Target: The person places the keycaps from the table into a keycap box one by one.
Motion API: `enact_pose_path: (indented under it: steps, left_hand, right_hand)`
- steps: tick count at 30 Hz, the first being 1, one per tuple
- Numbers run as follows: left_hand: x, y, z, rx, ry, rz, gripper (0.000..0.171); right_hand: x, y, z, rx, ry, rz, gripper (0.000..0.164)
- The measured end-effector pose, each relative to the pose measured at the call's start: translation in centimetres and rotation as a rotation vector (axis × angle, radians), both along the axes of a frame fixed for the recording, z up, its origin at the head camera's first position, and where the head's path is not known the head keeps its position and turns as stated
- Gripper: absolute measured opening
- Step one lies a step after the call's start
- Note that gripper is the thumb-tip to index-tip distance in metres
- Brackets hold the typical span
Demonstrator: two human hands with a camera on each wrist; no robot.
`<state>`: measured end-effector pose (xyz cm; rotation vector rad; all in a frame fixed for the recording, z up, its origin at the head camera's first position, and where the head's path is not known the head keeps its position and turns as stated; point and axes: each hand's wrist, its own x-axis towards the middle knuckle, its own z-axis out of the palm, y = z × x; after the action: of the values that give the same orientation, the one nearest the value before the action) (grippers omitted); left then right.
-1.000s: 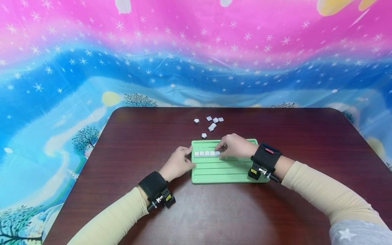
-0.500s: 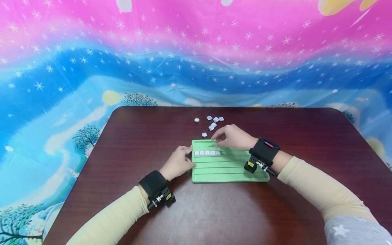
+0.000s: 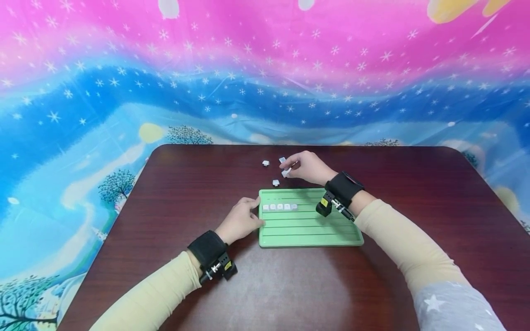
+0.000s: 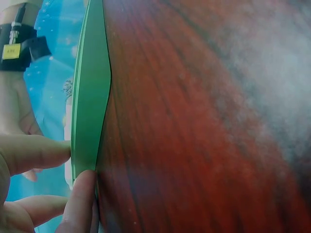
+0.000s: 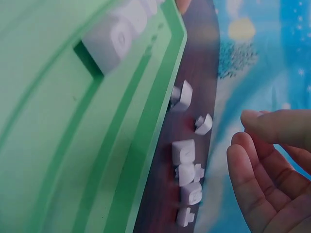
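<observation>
A green grooved tray (image 3: 312, 231) lies on the table. Several white keycaps (image 3: 279, 207) sit side by side in one of its upper grooves, starting at the left end. My left hand (image 3: 237, 224) holds the tray's left edge, its thumb and fingertips against the rim; the left wrist view shows them on the green side wall (image 4: 91, 87). Beyond the tray's far edge, my right hand (image 3: 310, 168) reaches over loose white keycaps (image 5: 184, 152). In the right wrist view its fingers are loosely bent and apart from the thumb, with nothing between them.
Another loose keycap (image 3: 265, 163) lies at the left of the scattered group, and one more keycap (image 3: 276, 183) lies just behind the tray. The dark wooden table (image 3: 198, 184) ends at a patterned cloth backdrop (image 3: 232, 82). Wrist-worn cameras sit on both arms.
My right hand has left the row of keycaps in the tray and moved away from me, over the loose keycaps behind it. The left hand and the tray stay in place.
</observation>
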<state>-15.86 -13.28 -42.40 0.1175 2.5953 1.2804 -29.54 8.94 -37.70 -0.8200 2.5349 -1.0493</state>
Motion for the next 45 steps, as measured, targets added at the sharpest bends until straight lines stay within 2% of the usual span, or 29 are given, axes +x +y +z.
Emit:
enact_pose_path:
  steps: [11, 20, 25, 38, 45]
  left_hand:
    - [-0.1, -0.1, -0.5, 0.017, 0.001, -0.016, 0.074]
    - [-0.2, -0.3, -0.1, 0.023, -0.002, -0.012, 0.074]
    - [-0.2, -0.3, 0.1, 0.03, -0.011, -0.009, 0.074]
    - [-0.1, -0.1, 0.3, 0.031, 0.004, -0.004, 0.073]
    - [0.1, -0.1, 0.4, 0.038, -0.015, -0.002, 0.072]
  right_hand:
    - [-1.8, -1.2, -1.2, 0.146, -0.049, 0.008, 0.03]
    - [-2.3, -2.1, -1.3, 0.22, 0.037, 0.03, 0.028]
    - [-2.7, -2.4, -1.3, 0.254, 0.05, 0.015, 0.028]
    - [-2.7, -2.6, -1.5, 0.311, 0.049, 0.039, 0.029]
    - [-2.5, -2.3, -1.8, 0.314, 0.06, 0.057, 0.028]
